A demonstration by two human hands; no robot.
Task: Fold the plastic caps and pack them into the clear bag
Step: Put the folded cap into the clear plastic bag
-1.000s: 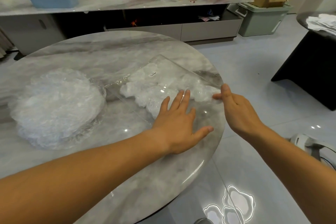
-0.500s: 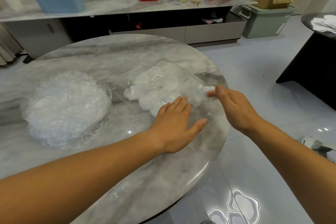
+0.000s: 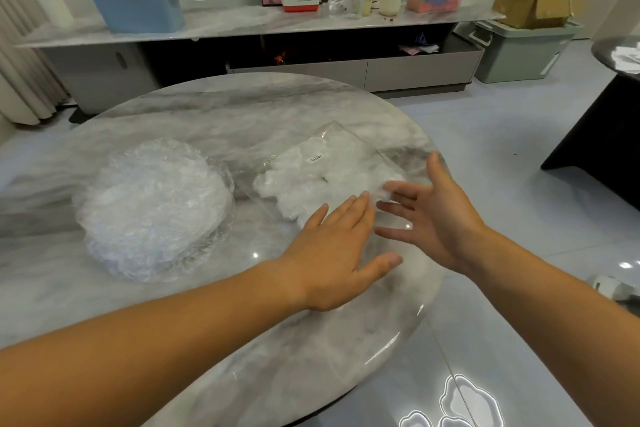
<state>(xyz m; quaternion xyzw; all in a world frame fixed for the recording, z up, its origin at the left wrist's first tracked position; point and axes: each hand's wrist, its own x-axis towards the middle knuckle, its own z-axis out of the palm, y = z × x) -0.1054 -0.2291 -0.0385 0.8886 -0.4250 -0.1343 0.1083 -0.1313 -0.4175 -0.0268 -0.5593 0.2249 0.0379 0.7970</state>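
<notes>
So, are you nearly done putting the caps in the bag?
Not nearly. A bunch of folded caps sits inside the clear bag already. Right now the left hand lies flat on the bag and the right hand is open beside it, holding nothing. The big pile of caps on the left is yet to be folded and packed.

Room showing bright, even, diffuse light. Ceiling lamp mirroring as hard white cloud-shaped glare on floor (image 3: 460,406). Small specular dots glinting on table (image 3: 156,121). Shadows under arms lying faint, soft-edged. Right hand (image 3: 440,218) showing slight blur at fingers. Bag (image 3: 346,149) sheen washing out detail. Wide lens bowing shelf (image 3: 242,22), curtain (image 3: 20,55) at edges.
</notes>
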